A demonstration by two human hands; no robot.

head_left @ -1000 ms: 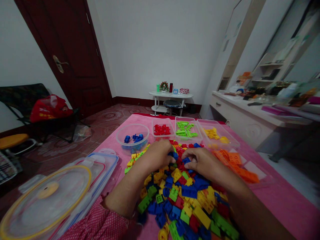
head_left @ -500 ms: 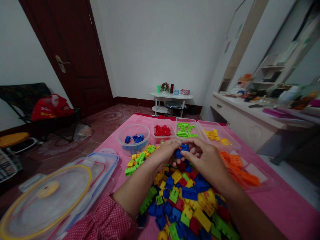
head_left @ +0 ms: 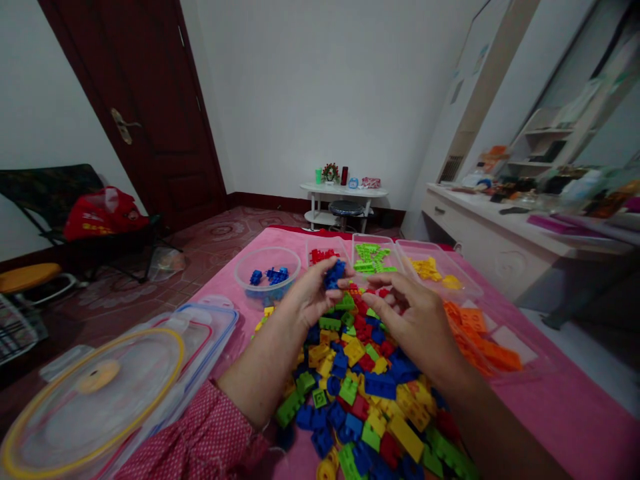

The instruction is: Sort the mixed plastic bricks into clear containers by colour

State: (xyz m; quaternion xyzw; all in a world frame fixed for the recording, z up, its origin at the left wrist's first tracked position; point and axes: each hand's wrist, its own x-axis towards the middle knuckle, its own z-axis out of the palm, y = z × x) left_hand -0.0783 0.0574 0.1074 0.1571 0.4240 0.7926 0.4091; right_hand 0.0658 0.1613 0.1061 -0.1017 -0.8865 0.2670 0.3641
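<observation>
Above the far side of a mixed heap of building blocks (head_left: 355, 387), my left hand (head_left: 311, 297) is closed on a blue building block (head_left: 334, 274). My right hand (head_left: 419, 310) hovers over the heap to the right, apart from the left one. Its thumb and fingers are bent with a gap between them. Red pieces show by its fingertips and look like part of the heap. Beyond my left hand, a round clear tub (head_left: 240, 275) contains blue blocks (head_left: 277, 275).
Red blocks (head_left: 323, 255), green blocks (head_left: 371, 259), yellow blocks (head_left: 427, 269) and orange blocks (head_left: 480, 340) sit in clear boxes along the pink tablecloth (head_left: 575, 413). Clear lids (head_left: 150, 380) are stacked at the left. A dresser (head_left: 480, 230) stands to the right.
My hands have come apart. The left has moved left with the blue block, and the right has let go of it and stays over the heap.
</observation>
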